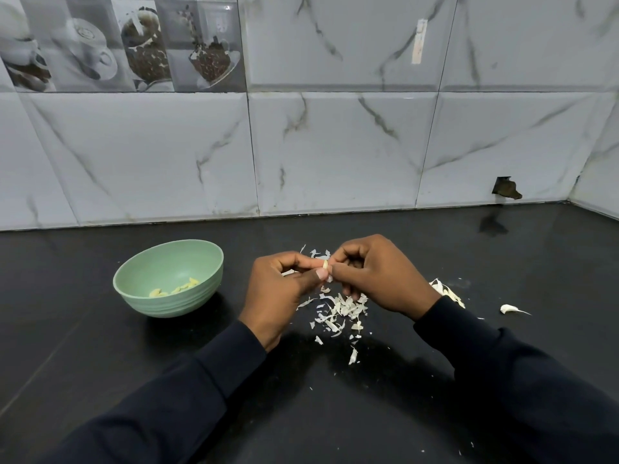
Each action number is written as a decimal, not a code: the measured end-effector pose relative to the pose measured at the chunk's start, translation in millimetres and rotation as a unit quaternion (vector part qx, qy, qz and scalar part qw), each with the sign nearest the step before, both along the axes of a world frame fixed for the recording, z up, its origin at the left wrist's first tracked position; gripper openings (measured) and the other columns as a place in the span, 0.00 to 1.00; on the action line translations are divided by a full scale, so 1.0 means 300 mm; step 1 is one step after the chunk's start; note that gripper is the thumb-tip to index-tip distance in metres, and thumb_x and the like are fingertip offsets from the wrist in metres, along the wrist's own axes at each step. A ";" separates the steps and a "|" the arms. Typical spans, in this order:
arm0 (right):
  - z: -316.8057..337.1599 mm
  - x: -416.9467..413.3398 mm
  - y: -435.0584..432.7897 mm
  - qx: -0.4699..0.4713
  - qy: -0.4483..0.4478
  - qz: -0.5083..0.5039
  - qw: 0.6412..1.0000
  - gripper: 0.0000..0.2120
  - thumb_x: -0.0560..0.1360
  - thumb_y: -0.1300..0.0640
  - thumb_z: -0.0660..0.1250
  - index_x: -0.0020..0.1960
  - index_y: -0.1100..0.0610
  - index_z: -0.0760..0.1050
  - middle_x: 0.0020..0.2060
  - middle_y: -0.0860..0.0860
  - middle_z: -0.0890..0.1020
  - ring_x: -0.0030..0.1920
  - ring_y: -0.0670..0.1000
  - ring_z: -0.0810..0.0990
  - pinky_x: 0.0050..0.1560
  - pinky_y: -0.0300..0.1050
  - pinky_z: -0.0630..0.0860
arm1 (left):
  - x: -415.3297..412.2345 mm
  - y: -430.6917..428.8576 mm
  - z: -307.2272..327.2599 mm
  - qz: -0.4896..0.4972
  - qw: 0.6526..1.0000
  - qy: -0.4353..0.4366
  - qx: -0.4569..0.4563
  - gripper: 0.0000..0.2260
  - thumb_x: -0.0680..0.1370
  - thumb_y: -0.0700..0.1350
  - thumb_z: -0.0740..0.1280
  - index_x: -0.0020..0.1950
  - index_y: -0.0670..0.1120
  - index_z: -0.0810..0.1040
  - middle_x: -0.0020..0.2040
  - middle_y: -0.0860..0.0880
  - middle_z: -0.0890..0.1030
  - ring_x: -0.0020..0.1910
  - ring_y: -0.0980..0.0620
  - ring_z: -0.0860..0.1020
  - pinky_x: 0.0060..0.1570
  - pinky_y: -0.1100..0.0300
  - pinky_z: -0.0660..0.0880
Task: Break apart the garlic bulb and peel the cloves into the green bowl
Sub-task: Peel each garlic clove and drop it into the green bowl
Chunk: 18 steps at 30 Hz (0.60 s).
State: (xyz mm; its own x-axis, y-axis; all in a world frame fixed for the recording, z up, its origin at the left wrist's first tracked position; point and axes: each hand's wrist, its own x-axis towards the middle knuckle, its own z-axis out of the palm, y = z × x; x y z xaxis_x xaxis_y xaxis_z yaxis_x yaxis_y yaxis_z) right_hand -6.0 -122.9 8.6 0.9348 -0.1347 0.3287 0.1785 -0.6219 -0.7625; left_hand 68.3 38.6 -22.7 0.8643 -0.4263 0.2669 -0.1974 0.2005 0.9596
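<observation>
The left hand (284,289) and right hand (378,272) both pinch one garlic clove (325,263) above the peel scraps (338,309) on the black counter (335,413). It seems to stand roughly upright, though the fingertips hide most of it. A loose clove (509,309) lies flat at right, tail pointing right, and the green bowl (167,303) holding peeled cloves (177,289) sits left, with bare counter between it and the hands.
</observation>
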 end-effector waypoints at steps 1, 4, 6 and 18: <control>-0.002 -0.001 0.002 0.000 -0.003 -0.002 1.000 0.08 0.79 0.56 0.72 0.44 0.60 0.83 0.29 0.55 0.83 0.26 0.48 0.80 0.31 0.40 0.76 | -0.001 0.000 0.001 0.000 1.000 -0.005 -0.001 0.05 0.72 0.31 0.76 0.46 0.36 0.85 0.43 0.40 0.87 0.40 0.52 0.85 0.43 0.61 0.80; -0.008 -0.001 0.007 -0.011 -0.017 -0.011 1.000 0.08 0.78 0.56 0.72 0.43 0.59 0.83 0.29 0.54 0.83 0.27 0.50 0.80 0.30 0.42 0.77 | -0.006 -0.002 0.002 -0.008 1.000 -0.008 -0.008 0.04 0.73 0.30 0.75 0.47 0.35 0.85 0.42 0.39 0.86 0.38 0.52 0.85 0.42 0.63 0.80; -0.008 0.001 0.005 -0.012 -0.026 -0.019 0.999 0.08 0.77 0.56 0.72 0.41 0.58 0.82 0.28 0.53 0.83 0.26 0.51 0.80 0.29 0.42 0.76 | -0.010 -0.006 0.004 -0.020 1.000 -0.005 -0.017 0.04 0.74 0.30 0.73 0.48 0.34 0.84 0.41 0.40 0.86 0.38 0.52 0.85 0.42 0.64 0.80; -0.011 0.010 0.011 0.125 -0.028 -0.001 0.992 0.08 0.77 0.67 0.68 0.39 0.64 0.80 0.22 0.46 0.77 0.22 0.44 0.68 0.24 0.38 0.66 | -0.008 -0.003 0.022 -0.057 0.997 -0.024 -0.039 0.08 0.79 0.29 0.67 0.53 0.38 0.82 0.43 0.40 0.86 0.44 0.41 0.86 0.47 0.59 0.83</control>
State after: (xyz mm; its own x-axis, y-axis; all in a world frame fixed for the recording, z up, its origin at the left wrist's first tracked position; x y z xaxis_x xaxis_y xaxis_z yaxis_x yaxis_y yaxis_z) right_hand -2.9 -119.7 5.2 0.9158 -0.2199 0.3360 0.2242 -0.4142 -0.8822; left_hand 65.9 37.8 -16.1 0.7969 -0.4975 0.3426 -0.2134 0.2987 0.9302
